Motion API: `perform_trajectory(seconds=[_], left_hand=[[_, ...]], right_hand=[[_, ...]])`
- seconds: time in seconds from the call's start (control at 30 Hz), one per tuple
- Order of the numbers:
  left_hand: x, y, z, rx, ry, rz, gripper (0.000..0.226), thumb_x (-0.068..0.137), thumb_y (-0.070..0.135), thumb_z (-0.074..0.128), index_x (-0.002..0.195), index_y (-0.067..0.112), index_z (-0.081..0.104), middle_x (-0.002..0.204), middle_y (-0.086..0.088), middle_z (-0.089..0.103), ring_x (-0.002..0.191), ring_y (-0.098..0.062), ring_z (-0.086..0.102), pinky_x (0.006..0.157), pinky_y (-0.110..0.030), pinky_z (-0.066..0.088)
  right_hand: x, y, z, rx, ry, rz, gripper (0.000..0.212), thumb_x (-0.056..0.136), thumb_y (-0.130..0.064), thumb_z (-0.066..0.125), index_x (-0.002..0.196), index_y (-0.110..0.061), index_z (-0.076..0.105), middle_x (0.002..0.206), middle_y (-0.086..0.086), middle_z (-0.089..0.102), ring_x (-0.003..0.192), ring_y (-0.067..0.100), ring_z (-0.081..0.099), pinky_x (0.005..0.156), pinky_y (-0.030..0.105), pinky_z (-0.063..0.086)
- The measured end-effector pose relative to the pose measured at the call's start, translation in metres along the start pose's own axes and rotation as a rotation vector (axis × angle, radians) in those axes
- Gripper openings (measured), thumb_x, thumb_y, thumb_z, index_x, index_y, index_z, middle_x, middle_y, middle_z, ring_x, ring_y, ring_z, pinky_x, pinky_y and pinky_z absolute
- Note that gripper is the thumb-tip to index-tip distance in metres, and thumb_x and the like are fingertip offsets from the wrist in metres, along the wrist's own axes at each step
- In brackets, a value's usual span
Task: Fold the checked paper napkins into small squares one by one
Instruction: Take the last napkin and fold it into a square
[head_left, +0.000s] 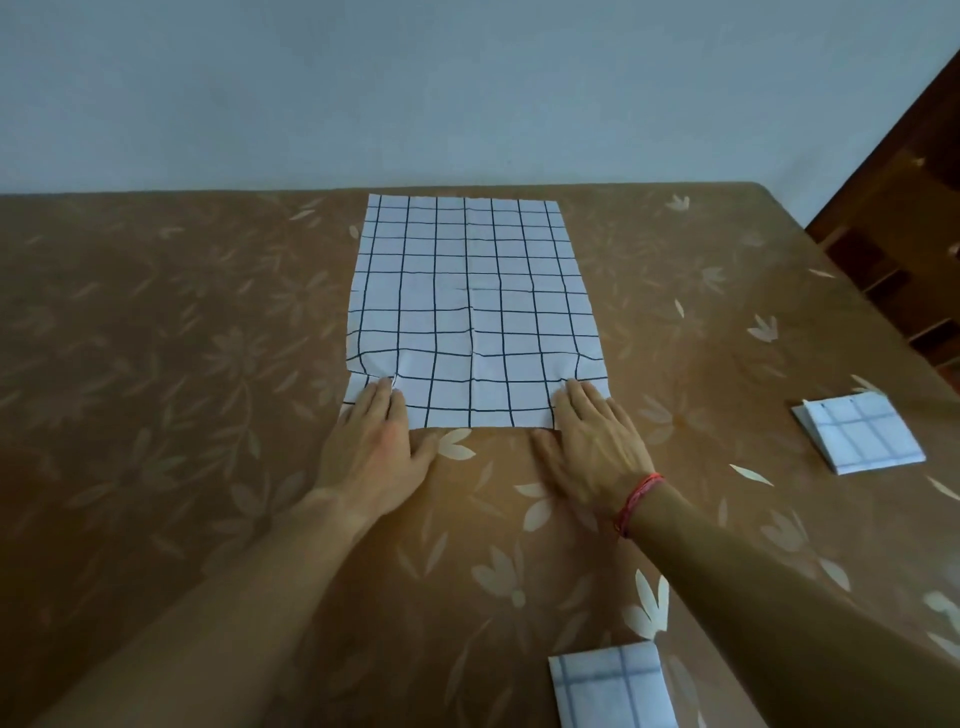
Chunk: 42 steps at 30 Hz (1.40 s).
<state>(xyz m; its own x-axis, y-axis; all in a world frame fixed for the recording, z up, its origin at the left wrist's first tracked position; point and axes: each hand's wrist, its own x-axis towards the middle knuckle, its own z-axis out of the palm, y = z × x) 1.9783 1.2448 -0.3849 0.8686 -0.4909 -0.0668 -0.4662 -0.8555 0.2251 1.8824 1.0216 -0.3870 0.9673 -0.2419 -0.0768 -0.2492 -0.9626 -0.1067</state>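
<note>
A white napkin with a dark checked grid (470, 306) lies unfolded and flat in the middle of the table, its long side running away from me. My left hand (374, 441) lies flat on its near left corner with straight fingers. On the near right corner my right hand (592, 441) lies flat too, a red thread band on its wrist. The paper wrinkles a little just beyond both sets of fingertips. Neither hand pinches the napkin.
The table wears a brown cloth with pale flowers (156, 364). Folded checked squares (860, 431) lie stacked at the right edge. Another folded checked napkin (610, 686) sits near me, partly under my right forearm. A wooden chair (893, 234) stands at the far right.
</note>
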Motion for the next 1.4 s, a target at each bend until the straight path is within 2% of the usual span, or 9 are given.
perform_trajectory(seconds=[0.1,0.2,0.3,0.4,0.53,0.7,0.97,1.3,1.4], left_hand=[[-0.001,0.000,-0.004,-0.056,0.091,0.043,0.054,0.094,0.028,0.051,0.139,-0.002,0.043,0.147,-0.015,0.043,0.139,-0.025,0.034,0.112,-0.035,0.029],[-0.002,-0.007,-0.009,-0.061,0.187,0.112,0.039,0.081,0.003,0.064,0.119,-0.002,0.060,0.117,-0.014,0.064,0.110,-0.030,0.058,0.088,-0.039,0.050],[-0.003,-0.016,-0.017,-0.082,0.257,0.154,0.030,0.076,-0.009,0.064,0.104,0.001,0.066,0.096,-0.010,0.067,0.087,-0.030,0.062,0.067,-0.038,0.054],[-0.009,-0.024,-0.030,-0.085,0.306,0.178,0.027,0.079,-0.011,0.062,0.101,0.002,0.068,0.090,-0.010,0.068,0.084,-0.030,0.062,0.064,-0.040,0.055],[-0.025,-0.045,-0.046,-0.102,0.301,0.168,0.040,0.072,-0.018,0.062,0.108,0.000,0.065,0.089,-0.013,0.067,0.079,-0.032,0.062,0.059,-0.041,0.055],[-0.064,-0.077,-0.067,-0.144,0.311,0.127,0.012,0.080,-0.006,0.066,0.088,0.002,0.069,0.085,-0.009,0.062,0.074,-0.028,0.058,0.061,-0.032,0.045],[-0.150,-0.118,-0.103,-0.213,0.333,0.018,0.006,0.081,0.001,0.070,0.084,0.006,0.070,0.076,-0.007,0.067,0.066,-0.024,0.058,0.060,-0.029,0.041],[-0.243,-0.132,-0.129,-0.377,0.339,-0.127,0.010,0.085,0.008,0.068,0.093,0.011,0.072,0.086,-0.003,0.072,0.077,-0.020,0.063,0.066,-0.027,0.043],[-0.274,-0.136,-0.126,-0.470,0.284,-0.188,0.011,0.086,0.018,0.069,0.095,0.023,0.073,0.089,0.006,0.072,0.081,-0.012,0.064,0.067,-0.024,0.046]], right_hand=[[0.002,0.001,-0.002,0.004,0.028,0.002,0.059,0.098,-0.046,0.039,0.140,-0.005,0.041,0.148,0.011,0.041,0.142,0.025,0.031,0.117,0.038,0.021],[0.002,0.003,-0.007,0.022,0.124,-0.039,0.065,0.085,-0.050,0.059,0.127,0.000,0.053,0.128,0.013,0.058,0.125,0.030,0.051,0.111,0.043,0.037],[0.000,0.004,-0.014,0.024,0.236,-0.081,0.051,0.079,-0.035,0.063,0.115,0.000,0.061,0.113,0.012,0.065,0.110,0.033,0.061,0.099,0.045,0.047],[-0.002,0.002,-0.025,-0.019,0.238,-0.040,0.027,0.074,-0.009,0.060,0.100,-0.008,0.068,0.100,0.006,0.070,0.095,0.031,0.063,0.081,0.039,0.046],[-0.011,-0.004,-0.038,0.008,0.194,0.042,0.021,0.073,-0.008,0.062,0.089,-0.013,0.074,0.091,0.003,0.073,0.092,0.029,0.060,0.077,0.036,0.044],[-0.038,-0.024,-0.054,0.088,0.125,0.123,0.019,0.085,-0.017,0.059,0.097,-0.017,0.074,0.090,0.010,0.071,0.092,0.033,0.060,0.071,0.031,0.037],[-0.096,-0.067,-0.069,0.310,0.054,0.151,0.017,0.087,-0.027,0.062,0.100,-0.025,0.074,0.098,0.004,0.075,0.094,0.031,0.066,0.075,0.036,0.054],[-0.165,-0.103,-0.101,0.415,0.081,0.115,0.005,0.080,-0.019,0.072,0.082,-0.015,0.075,0.074,0.002,0.072,0.076,0.021,0.066,0.056,0.007,0.031],[-0.188,-0.107,-0.106,0.461,0.027,0.136,0.005,0.080,-0.024,0.073,0.080,-0.019,0.073,0.069,-0.011,0.062,0.077,0.015,0.063,0.061,0.016,0.038]])
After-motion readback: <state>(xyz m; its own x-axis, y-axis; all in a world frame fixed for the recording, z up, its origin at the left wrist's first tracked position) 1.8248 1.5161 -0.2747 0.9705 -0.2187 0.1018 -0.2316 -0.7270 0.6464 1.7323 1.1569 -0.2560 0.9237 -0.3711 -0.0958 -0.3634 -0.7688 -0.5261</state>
